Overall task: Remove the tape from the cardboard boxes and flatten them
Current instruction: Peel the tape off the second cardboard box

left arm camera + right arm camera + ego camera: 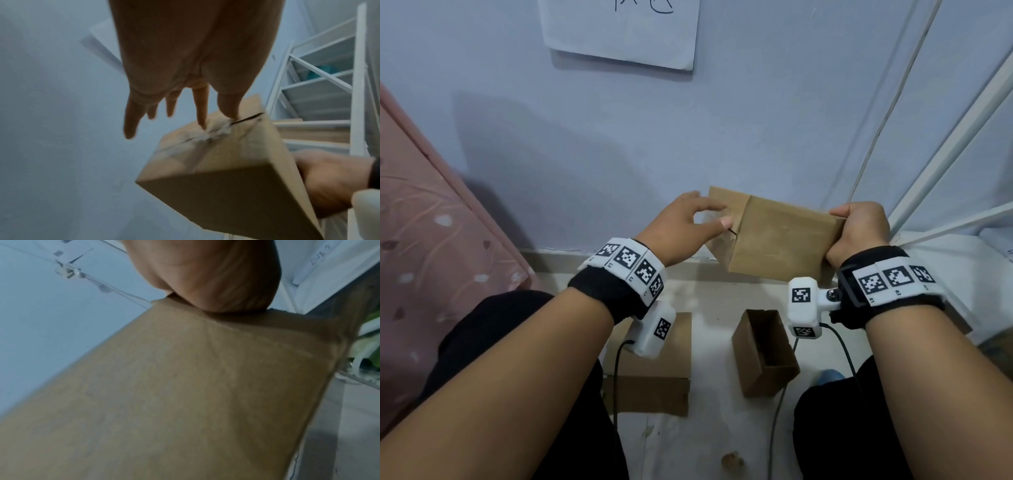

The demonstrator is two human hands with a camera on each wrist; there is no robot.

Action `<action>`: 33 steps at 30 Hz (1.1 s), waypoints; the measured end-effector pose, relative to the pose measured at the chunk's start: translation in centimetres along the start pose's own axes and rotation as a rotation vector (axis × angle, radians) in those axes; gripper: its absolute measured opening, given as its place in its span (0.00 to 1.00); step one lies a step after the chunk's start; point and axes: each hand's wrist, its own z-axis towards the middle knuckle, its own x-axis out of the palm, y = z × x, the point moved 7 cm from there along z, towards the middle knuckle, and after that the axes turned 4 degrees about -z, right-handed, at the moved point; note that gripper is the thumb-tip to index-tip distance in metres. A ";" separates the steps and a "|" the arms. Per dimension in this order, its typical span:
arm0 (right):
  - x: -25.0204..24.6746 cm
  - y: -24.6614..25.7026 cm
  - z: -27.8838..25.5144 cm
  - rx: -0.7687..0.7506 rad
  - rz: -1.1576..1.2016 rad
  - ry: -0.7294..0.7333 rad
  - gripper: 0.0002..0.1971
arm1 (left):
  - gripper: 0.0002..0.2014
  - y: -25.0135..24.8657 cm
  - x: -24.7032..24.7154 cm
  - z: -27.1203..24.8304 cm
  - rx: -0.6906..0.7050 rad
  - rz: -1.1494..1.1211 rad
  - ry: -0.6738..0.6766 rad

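A closed brown cardboard box is held in the air in front of the wall. My right hand grips its right end, the fingers wrapped over the top edge; in the right wrist view the box fills the picture under the palm. My left hand is at the box's left end. There its thumb and index finger pinch crumpled clear tape on the flap seam, while the other fingers spread away from the box.
An open-topped small cardboard box stands on the white floor between my knees. A flattened piece of cardboard lies to its left. A white metal rack stands at the right, and a pink patterned bed cover at the left.
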 end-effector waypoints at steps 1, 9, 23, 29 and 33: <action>-0.2 0.1 0.2 -0.020 -0.007 -0.031 0.08 | 0.18 0.2 0.1 0.3 0.008 0.014 -0.027; -0.4 -0.1 0.8 -0.021 0.003 -0.048 0.05 | 0.05 1.2 0.8 0.9 -0.059 -0.339 -0.069; -1.4 1.0 1.0 -0.150 0.128 -0.109 0.16 | 0.12 0.5 1.1 0.2 -0.091 -0.534 -0.032; -2.8 1.2 0.3 -0.154 0.049 -0.261 0.10 | 0.09 0.2 1.4 0.2 -0.063 -0.550 -0.031; -2.2 0.8 0.4 -0.123 0.179 -0.132 0.19 | 0.05 0.7 1.3 0.4 -0.051 -0.493 -0.046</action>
